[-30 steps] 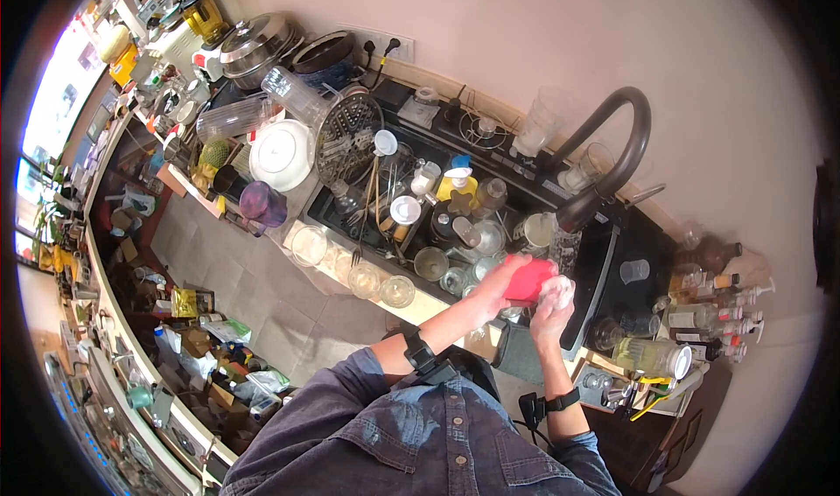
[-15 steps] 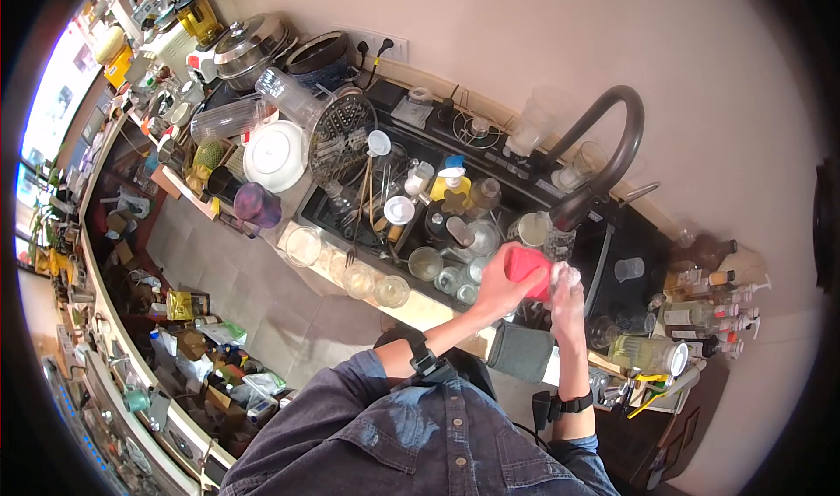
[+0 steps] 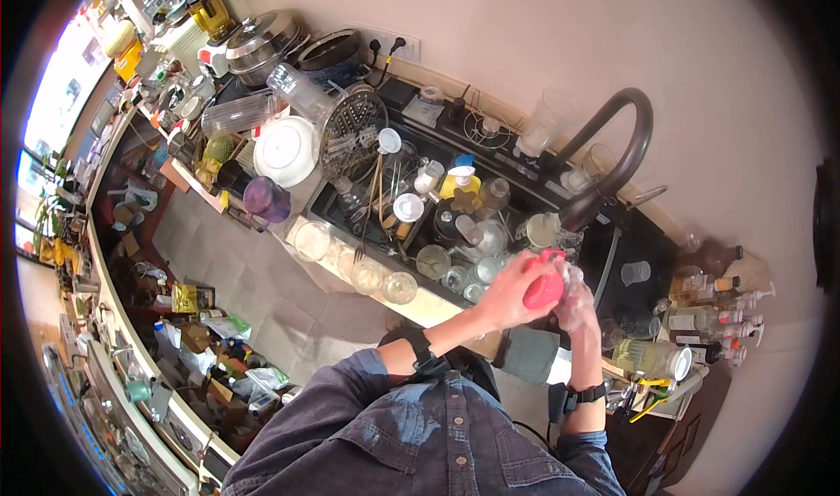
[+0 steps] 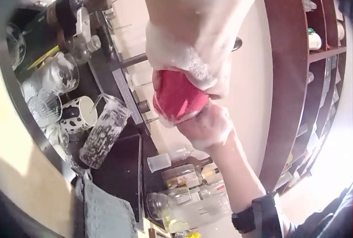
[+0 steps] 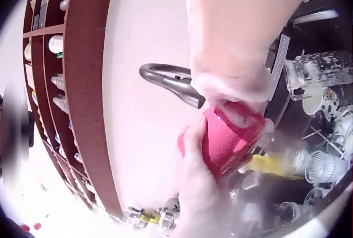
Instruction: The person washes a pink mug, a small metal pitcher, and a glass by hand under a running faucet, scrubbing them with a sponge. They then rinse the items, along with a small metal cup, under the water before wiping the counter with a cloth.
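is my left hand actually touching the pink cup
Touching: the right wrist view shows the left hand with its thumb laid against the side of the pink cup, no gap between them.

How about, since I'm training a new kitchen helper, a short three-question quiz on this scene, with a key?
1. True or false: the left hand and the right hand both touch the red object.

2. What colour is the body of the blue-topped bottle standing among the dishes?
a) purple
b) yellow
c) green

3. Fill in the blank: the white cup beside the foam-streaked glass has patches coloured ____.

Key: 1 true; 2 b; 3 black.
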`<state>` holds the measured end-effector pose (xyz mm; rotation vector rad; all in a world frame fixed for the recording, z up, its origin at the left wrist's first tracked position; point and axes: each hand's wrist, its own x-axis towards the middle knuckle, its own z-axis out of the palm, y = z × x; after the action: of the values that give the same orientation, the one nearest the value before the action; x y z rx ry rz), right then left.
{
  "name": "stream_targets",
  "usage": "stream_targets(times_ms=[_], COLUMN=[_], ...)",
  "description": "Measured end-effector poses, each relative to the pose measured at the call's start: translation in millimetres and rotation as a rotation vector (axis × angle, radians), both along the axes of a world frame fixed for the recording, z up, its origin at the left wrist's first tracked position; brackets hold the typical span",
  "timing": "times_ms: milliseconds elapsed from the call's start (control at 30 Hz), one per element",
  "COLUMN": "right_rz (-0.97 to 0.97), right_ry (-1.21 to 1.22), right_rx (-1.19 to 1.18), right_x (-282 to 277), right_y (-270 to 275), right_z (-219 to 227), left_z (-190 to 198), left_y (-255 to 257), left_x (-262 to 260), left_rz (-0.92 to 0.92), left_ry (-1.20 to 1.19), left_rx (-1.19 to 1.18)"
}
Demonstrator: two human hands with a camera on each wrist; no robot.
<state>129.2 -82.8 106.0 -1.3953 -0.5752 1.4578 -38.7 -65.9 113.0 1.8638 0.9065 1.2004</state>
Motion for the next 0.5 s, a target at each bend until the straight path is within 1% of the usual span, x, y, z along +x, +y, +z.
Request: stream_targets(times_ms=[33,67,100,133,167,200,233,267,333,367,467,500], right_rz=[-0.103,-0.049,-0.056,-0.062,-0.014,0.083,0.055,0.026,-0.014,-0.031,-0.062,-0.119], right_ry=[0.045,0.019,-0.042,-0.102,-0.314,-0.452,-0.574,-0.696,-0.769,-0.803,-0.776,-0.789], right_rx=[-0.067,0.011,0.058,0.102,0.282,0.318,0.378,0.44,0.455,0.463,0.367,0.395], right_x=[-12,-15,-17,-21,-36,-25,-32,-42,-56,-59,-55,-58], right_y=[0,-4,-6,-8,-11,-15,-17,-18,-25,-27,-35,-35], right_z=[11,14,9,4,21,7,9,15,31,35,15,7], left_z=[-4,-9,-13,-17,-19,-21,-24,-23,-14,-6,-8,-11], left_y=[0,0,1,1,3,5,9,11,13,11,5,3], left_x=[1,4,6,9,13,16,19,17,12,10,14,17], left_rz=[0.045,0.088,0.13,0.161,0.193,0.226,0.181,0.171,0.153,0.182,0.269,0.282], left_ry=[-0.053,-0.108,-0.163,-0.271,-0.377,-0.483,-0.662,-0.652,-0.632,-0.541,-0.493,-0.544], left_rx=[-0.04,-0.078,-0.118,-0.263,-0.408,-0.553,-0.854,-0.926,-1.063,-1.035,-0.89,-0.925])
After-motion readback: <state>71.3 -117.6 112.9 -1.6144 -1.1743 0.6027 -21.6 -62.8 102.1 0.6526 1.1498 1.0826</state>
